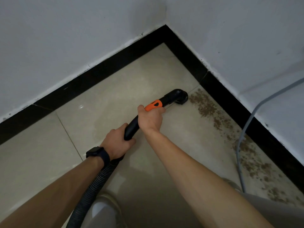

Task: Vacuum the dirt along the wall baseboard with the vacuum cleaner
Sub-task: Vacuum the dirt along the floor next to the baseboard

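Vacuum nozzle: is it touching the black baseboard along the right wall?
Apart. The head view shows floor and brown dirt between the nozzle and the baseboard.

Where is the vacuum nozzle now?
In the head view, the nozzle sits on the floor right of centre, at the far end of the dirt strip beside the right baseboard.

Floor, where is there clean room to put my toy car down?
Bare tile lies in the corner, between the black baseboard and the vacuum nozzle, and left of the hose. Crowded: along the right wall, dirt and a grey cable; mid-floor, the left hand and right hand grip the wand.
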